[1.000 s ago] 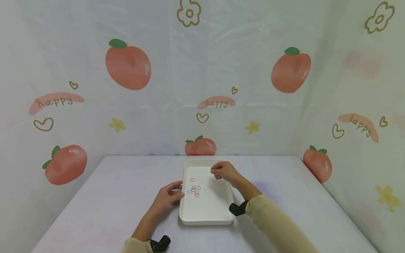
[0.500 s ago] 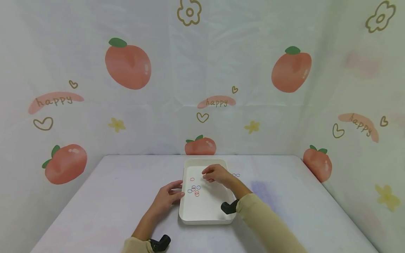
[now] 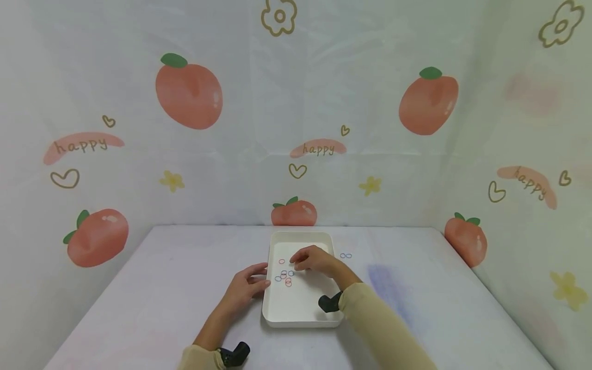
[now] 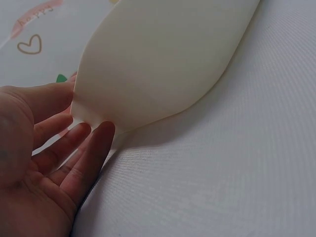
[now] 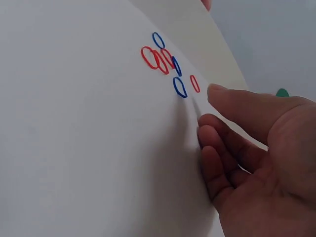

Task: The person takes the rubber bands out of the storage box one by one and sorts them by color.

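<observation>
Several small thin red rings and blue rings lie in the left part of a shallow white tray, most of them clustered. One red ring lies apart, toward the tray's far end. My right hand hovers inside the tray, just right of the rings. In the right wrist view its thumb and bent fingers stand apart near the lone red ring, holding nothing. My left hand touches the tray's left side, and its fingertips rest against the outer wall.
Two blue rings lie side by side on the white table cover, right of the tray's far corner. A white curtain with printed fruit stands behind the table and along its sides.
My right hand has moved left and nearer over the tray toward the rings, uncovering the two blue rings on the table. The left hand and tray stay put.
</observation>
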`<state>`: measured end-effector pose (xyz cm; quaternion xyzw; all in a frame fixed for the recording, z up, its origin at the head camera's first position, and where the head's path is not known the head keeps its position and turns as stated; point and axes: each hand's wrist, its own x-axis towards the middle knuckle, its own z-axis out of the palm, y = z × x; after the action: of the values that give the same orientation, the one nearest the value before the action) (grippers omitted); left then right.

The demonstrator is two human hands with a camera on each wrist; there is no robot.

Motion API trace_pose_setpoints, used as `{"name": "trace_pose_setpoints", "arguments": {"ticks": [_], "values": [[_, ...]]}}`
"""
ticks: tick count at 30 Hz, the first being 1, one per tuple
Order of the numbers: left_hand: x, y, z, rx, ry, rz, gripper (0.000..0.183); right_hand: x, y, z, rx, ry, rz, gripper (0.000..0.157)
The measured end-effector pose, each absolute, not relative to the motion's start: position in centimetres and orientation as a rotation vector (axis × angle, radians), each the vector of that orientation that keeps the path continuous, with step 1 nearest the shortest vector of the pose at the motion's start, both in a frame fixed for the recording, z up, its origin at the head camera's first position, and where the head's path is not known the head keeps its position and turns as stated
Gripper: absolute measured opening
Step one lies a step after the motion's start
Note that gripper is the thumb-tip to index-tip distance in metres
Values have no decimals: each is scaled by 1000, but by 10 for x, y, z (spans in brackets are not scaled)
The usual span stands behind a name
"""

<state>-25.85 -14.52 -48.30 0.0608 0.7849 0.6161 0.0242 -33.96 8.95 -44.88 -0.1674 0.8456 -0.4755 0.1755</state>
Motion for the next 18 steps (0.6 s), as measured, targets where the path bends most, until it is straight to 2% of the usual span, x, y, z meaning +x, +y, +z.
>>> {"name": "trace_pose_setpoints", "arguments": {"ticks": [18], "values": [[-261, -147, -487, 238, 2429, 1882, 54, -337, 80, -451, -567, 2519, -1088, 14]]}}
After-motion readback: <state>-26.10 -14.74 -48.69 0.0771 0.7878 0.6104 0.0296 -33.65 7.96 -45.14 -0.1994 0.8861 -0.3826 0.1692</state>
